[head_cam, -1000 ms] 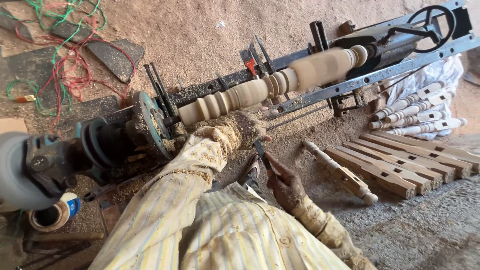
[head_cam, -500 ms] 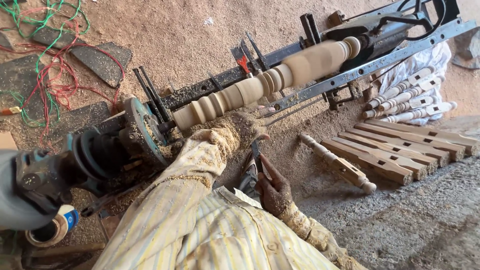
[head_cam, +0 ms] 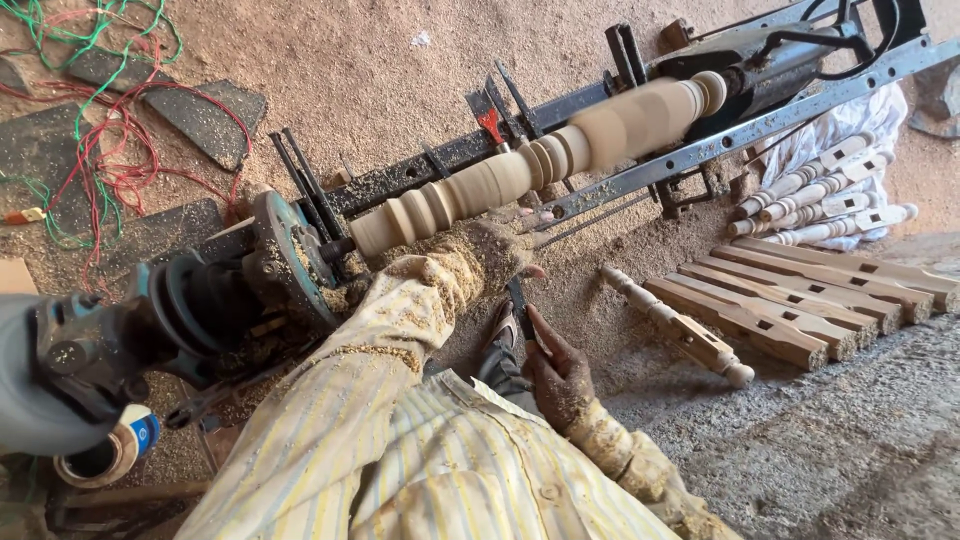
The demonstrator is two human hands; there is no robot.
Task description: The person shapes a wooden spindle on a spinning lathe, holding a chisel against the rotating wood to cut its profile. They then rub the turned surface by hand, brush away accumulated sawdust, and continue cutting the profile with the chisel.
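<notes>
- Two bare hands work at a wood lathe set on a sawdust-covered floor (head_cam: 420,90); items follow from the left of the frame to the right.
- Upper left: loose red and green wires (head_cam: 100,150) lie on the floor beside dark flat slabs (head_cam: 205,110).
- Lower left: a grey motor housing (head_cam: 40,385) sits above a roll of tape (head_cam: 105,455), with a black belt pulley (head_cam: 195,300) just to its right.
- Left of centre: a round blue-green faceplate (head_cam: 290,260), caked in sawdust, meets the near end of the workpiece.
- Centre: the turned wooden spindle (head_cam: 530,160) runs diagonally toward the upper right between the steel lathe rails (head_cam: 720,135); its right part is blurred.
- Centre: the left hand (head_cam: 500,245), thick with sawdust, rests against the underside of the spindle; whether its fingers are wide or closed on anything cannot be told.
- Below centre: the right hand (head_cam: 560,375) is closed around a dark narrow chisel (head_cam: 520,305), whose upper end reaches to just below the left hand.
- Bottom centre: a striped yellow shirt (head_cam: 430,460) fills the frame edge.
- Right of centre: one finished turned leg (head_cam: 675,325) lies alone on the floor.
- Right: a row of squared wooden legs (head_cam: 830,295) lies side by side.
- Upper right: pale turned pieces (head_cam: 820,195) rest on a white cloth (head_cam: 850,125), beside the black tailstock (head_cam: 780,55).
</notes>
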